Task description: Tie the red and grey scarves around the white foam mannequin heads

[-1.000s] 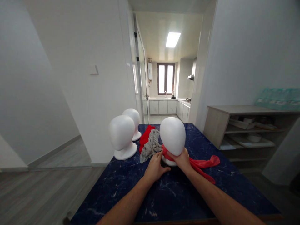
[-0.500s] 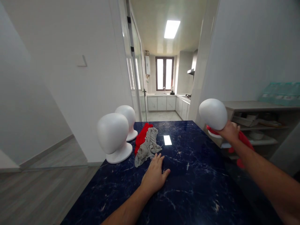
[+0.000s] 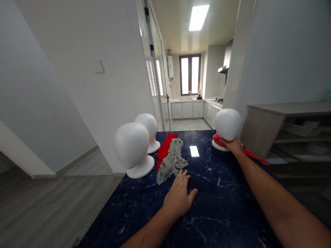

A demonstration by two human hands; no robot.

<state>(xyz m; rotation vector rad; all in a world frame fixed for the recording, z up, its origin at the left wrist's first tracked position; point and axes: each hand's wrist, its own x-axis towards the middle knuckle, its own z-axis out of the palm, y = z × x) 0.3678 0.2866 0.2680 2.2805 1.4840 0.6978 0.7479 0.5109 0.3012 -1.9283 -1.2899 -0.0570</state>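
Note:
My right hand grips the neck of a white mannequin head that stands at the far right of the dark blue marble table. A red scarf is wrapped around its neck and trails off to the right. My left hand lies flat on the table, fingers apart, holding nothing, just in front of a crumpled grey cloth. A red cloth lies under and behind the grey one.
Two more white mannequin heads stand at the table's far left. A wooden shelf unit is at the right. A glass door and a kitchen lie beyond the table.
My right hand carried the scarfed mannequin head from the table's middle out to the right, then set it down at the far right. My left hand let go and now rests flat.

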